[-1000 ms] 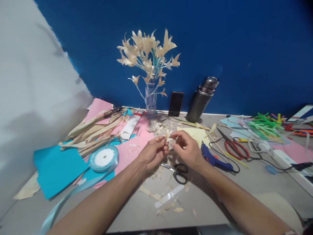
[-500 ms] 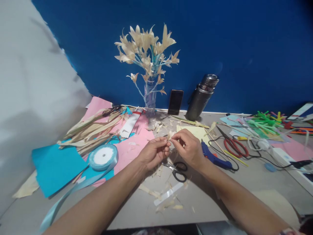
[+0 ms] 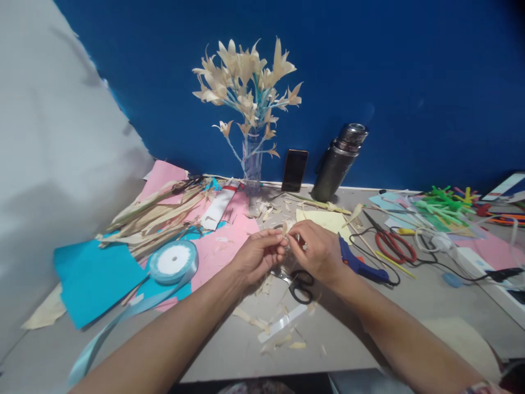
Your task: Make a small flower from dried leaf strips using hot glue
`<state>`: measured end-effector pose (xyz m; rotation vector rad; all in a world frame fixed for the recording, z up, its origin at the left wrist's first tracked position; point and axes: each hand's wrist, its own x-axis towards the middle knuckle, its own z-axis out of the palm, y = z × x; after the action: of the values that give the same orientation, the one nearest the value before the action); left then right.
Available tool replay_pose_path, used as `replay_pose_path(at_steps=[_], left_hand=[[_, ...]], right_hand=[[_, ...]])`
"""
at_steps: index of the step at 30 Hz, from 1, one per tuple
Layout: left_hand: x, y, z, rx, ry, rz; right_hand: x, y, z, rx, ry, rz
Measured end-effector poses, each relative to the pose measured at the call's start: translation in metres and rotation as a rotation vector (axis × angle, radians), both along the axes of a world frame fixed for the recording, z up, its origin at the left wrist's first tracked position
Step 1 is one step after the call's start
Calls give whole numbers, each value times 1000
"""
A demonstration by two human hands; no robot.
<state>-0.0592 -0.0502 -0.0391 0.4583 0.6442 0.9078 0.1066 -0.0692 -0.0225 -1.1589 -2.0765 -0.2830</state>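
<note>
My left hand (image 3: 260, 256) and my right hand (image 3: 318, 253) meet over the middle of the table. Between their fingertips is a small cream husk flower (image 3: 286, 225), pinched from both sides and partly covered by the fingers. Black-handled scissors (image 3: 301, 286) lie just below the hands, blades partly hidden under them. Cream husk scraps (image 3: 283, 342) are scattered around, near a short white strip (image 3: 283, 324). Behind the hands, a clear vase (image 3: 252, 167) holds a bunch of cream husk flowers (image 3: 246, 71) on pale blue stems.
On the left lie a ribbon roll (image 3: 172, 262), blue paper (image 3: 98, 279) and dried husks (image 3: 156, 213). To the right are a blue glue gun (image 3: 361, 265), red-handled scissors (image 3: 396, 247) and a power strip (image 3: 484, 271). A phone (image 3: 295, 171) and thermos (image 3: 340, 164) stand by the wall.
My right hand's fingers have shifted slightly around the small flower, with the grip rolling a little. My left hand stays almost in place.
</note>
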Motion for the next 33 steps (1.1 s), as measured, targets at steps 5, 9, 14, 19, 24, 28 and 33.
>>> replay_pose_path(at_steps=[5,9,14,19,24,28,33], left_hand=[[-1,0,2,18,47,1],[-1,1,4,53,66,-20],[0,2,2,98,150,-13],[0,2,0,126,267,5],[-3,3,0,218,220,38],[-5,4,4,240,128,54],[-5,3,8,210,81,27]], right_hand=[[0,0,0,14,-54,-25],[1,0,0,36,-83,-50],[0,0,1,56,-89,-58],[-1,-1,0,-13,-92,-43],[2,-4,8,-51,87,74],[4,-2,13,-89,224,68],[3,3,5,-270,340,59]])
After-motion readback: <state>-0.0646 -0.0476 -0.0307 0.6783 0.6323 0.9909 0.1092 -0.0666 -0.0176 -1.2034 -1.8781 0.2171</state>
